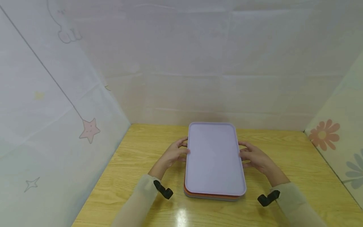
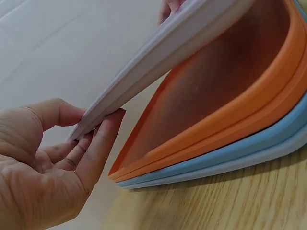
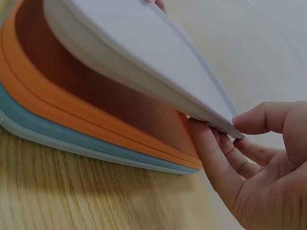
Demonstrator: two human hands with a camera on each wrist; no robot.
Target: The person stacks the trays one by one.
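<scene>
A pale lilac rectangular tray is raised at a tilt over a stack of other trays. Its left rim is pinched between the thumb and fingers of my left hand. On the opposite side my right hand grips the right rim the same way. Directly beneath lies an orange tray, with a gap between it and the lilac one in both wrist views. Under the orange one come a blue tray and a pale grey-white tray at the bottom, resting on the table.
The wooden table carries the stack near its middle. A pale cloth backdrop stands behind, with printed cloth walls at left and right. A black camera mount sits on the left wrist, and another mount on the right.
</scene>
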